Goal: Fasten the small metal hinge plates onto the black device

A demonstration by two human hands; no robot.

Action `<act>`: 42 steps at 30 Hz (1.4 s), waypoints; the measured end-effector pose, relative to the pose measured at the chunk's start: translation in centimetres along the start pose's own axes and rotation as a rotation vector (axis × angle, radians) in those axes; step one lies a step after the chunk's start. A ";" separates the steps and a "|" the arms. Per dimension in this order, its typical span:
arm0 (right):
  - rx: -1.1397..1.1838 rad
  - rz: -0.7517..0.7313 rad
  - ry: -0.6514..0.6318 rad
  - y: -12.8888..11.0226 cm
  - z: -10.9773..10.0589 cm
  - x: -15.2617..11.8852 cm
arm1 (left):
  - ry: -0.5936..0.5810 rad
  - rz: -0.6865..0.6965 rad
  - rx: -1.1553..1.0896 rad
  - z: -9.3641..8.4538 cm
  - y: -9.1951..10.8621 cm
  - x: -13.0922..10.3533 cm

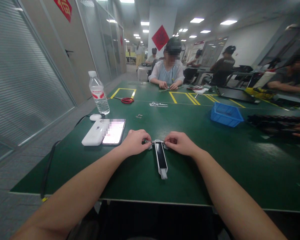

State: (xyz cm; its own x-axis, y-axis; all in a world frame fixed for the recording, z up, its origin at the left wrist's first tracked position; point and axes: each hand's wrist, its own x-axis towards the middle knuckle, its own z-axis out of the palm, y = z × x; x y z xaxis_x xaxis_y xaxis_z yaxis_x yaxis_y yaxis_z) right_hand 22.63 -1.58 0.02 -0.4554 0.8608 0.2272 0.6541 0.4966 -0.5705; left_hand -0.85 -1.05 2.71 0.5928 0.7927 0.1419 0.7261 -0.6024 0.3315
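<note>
A long, narrow white-framed piece with a black inset panel lies on the green table, a pale grey tab sticking out of its near end. Across its far end runs a thin metal bar with small metal brackets at the sides. My left hand is closed in a pinch on the left end of this metal part. Opposite it, my right hand pinches the right end. Fingers cover much of both brackets, so their exact shape is hidden.
Left of my hands lie a lit phone, a white power bank and a water bottle. Further off are small metal bits, red-handled scissors, white strips and a blue bin. A person sits opposite.
</note>
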 end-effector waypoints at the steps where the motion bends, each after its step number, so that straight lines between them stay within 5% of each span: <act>1: 0.001 0.000 0.000 0.0 0.0 0.0 | 0.007 0.002 -0.012 0.0 0.0 0.0; 42: -0.017 -0.002 0.002 0.2 0.1 0.0 | 0.048 0.021 -0.001 0.5 -0.2 0.1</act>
State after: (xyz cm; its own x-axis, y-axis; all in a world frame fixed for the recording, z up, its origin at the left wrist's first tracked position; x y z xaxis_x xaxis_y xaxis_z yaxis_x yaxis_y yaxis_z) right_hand 22.69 -1.52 -0.21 -0.4552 0.8602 0.2299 0.6635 0.4998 -0.5567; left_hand -0.78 -0.88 2.14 0.5908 0.7833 0.1932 0.7133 -0.6191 0.3285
